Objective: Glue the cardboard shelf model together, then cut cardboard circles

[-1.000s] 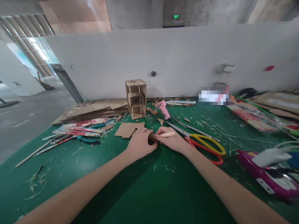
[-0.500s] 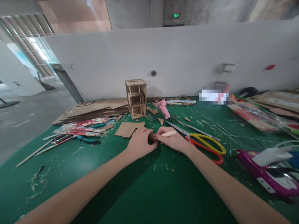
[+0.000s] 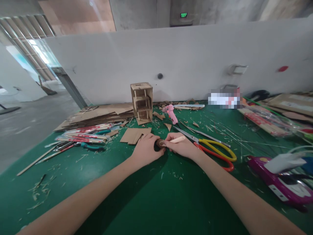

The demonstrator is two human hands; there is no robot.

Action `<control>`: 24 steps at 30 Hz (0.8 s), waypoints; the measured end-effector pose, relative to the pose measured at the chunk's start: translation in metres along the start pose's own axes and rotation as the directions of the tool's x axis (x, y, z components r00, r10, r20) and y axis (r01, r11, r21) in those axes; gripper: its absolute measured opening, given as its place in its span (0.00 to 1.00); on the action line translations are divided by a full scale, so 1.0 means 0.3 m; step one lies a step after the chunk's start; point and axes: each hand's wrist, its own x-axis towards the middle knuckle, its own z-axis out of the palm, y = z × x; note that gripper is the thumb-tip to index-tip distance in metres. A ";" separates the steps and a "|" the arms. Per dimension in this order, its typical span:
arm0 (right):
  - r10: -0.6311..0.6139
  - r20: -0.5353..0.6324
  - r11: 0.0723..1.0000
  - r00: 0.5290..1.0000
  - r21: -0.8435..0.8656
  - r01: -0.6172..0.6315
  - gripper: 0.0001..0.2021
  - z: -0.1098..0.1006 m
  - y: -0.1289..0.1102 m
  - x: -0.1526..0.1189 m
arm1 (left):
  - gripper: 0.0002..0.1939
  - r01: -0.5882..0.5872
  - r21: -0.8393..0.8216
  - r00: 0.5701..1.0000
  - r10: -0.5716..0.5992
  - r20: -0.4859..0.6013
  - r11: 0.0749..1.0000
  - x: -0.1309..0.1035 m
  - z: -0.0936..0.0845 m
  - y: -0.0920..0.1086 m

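Observation:
My left hand point(image 3: 146, 148) is curled over the green table with a small brown cardboard piece point(image 3: 161, 143) between its thumb and fingers. A light ring-shaped mark or edge shows on that piece, too small to make out clearly. In a writing grip, my right hand point(image 3: 179, 145) pinches a pale pen point(image 3: 178, 139); its tip is hidden by the fingers, close to the brown piece. Flat cardboard pieces point(image 3: 132, 134) lie just beyond my left hand. Scissors point(image 3: 207, 147) with red and yellow handles rest beside my right forearm.
A small cardboard shelf tower point(image 3: 141, 102) stands near the wall. Right of it lies a pink glue gun point(image 3: 170, 114). Bundled sticks point(image 3: 83, 134) and teal-handled pliers point(image 3: 91, 147) are at left. A purple power strip point(image 3: 276, 182) occupies the right side. Scraps litter the green table.
My right hand has shifted very slightly with the pen, and more of the brown piece with its light ring shows between my hands. Everything else is still.

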 end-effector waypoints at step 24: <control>0.072 -0.108 0.992 0.992 0.114 -0.060 0.07 0.004 0.015 0.001 | 0.19 0.001 -0.002 1.000 -0.001 0.008 1.000 0.001 -0.003 -0.002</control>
